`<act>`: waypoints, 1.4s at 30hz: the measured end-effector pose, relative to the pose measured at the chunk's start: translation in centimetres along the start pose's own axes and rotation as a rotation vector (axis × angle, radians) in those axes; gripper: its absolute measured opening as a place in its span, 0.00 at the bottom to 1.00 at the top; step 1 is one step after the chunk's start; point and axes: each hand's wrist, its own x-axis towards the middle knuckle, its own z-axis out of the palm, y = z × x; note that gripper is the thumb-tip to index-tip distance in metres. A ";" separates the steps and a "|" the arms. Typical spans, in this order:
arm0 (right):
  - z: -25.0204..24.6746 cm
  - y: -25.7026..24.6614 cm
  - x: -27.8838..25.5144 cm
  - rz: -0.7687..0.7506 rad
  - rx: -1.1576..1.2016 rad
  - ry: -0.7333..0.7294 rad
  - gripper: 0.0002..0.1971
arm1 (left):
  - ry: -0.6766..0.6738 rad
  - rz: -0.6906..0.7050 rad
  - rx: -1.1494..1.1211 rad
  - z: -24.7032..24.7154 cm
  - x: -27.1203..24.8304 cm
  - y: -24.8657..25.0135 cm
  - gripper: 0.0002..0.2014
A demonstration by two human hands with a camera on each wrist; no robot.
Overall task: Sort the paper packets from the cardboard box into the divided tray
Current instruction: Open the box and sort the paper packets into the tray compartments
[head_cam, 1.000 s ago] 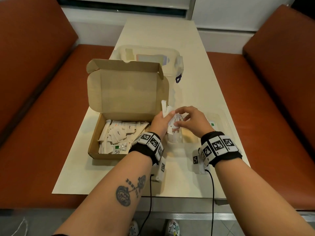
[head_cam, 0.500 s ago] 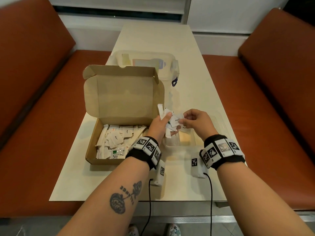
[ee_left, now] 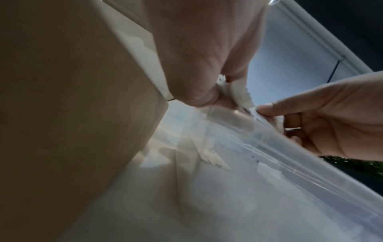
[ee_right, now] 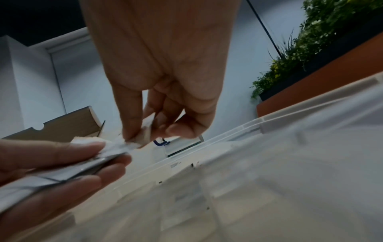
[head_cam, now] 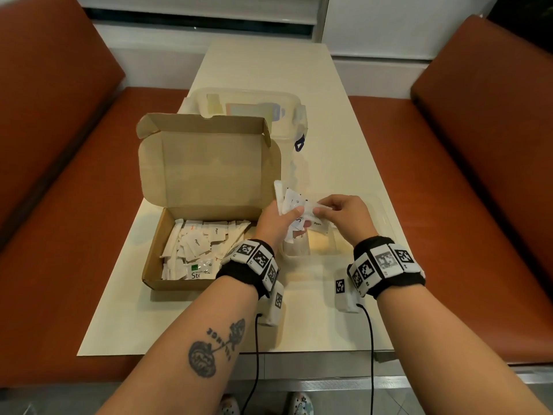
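Note:
An open cardboard box (head_cam: 167, 235) on the cream table holds several white paper packets (head_cam: 197, 244). To its right stands the clear divided tray (head_cam: 386, 223), partly hidden by my hands. Above the tray's left end my left hand (head_cam: 278, 217) grips a fanned bunch of packets (head_cam: 287, 196). My right hand (head_cam: 344, 214) pinches one packet (head_cam: 314, 212) at the edge of that bunch. In the right wrist view its thumb and forefinger pinch a packet (ee_right: 145, 134) beside the left hand's bunch (ee_right: 87, 165). The left wrist view shows the tray's rim (ee_left: 269, 135).
A clear lidded plastic container (head_cam: 248, 112) stands behind the cardboard box's raised lid (head_cam: 209, 163). Orange-brown benches (head_cam: 478, 145) flank the table on both sides. Cables hang from both wrist cameras over the table's near edge. A planter of green plants (ee_right: 311, 49) appears in the right wrist view.
Both hands stay together over the tray's left end. The right hand has shifted its pinch on a packet at the bunch held by the left hand. The head camera has tilted slightly.

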 end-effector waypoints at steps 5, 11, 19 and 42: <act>-0.7 1.4 0.0 0.086 -0.157 0.139 0.03 | 0.029 0.006 -0.071 -0.3 -0.1 -0.1 0.08; 0.7 2.2 0.5 0.102 -0.371 0.050 0.05 | 0.019 -0.012 -0.099 -0.2 0.0 0.0 0.10; 1.7 3.0 1.2 0.004 -0.633 0.007 0.05 | 0.004 -0.003 -0.096 -0.3 0.0 -0.1 0.04; 1.2 -0.1 0.5 -0.040 -0.034 -0.029 0.10 | -0.048 -0.021 -0.040 -0.3 -0.1 0.2 0.08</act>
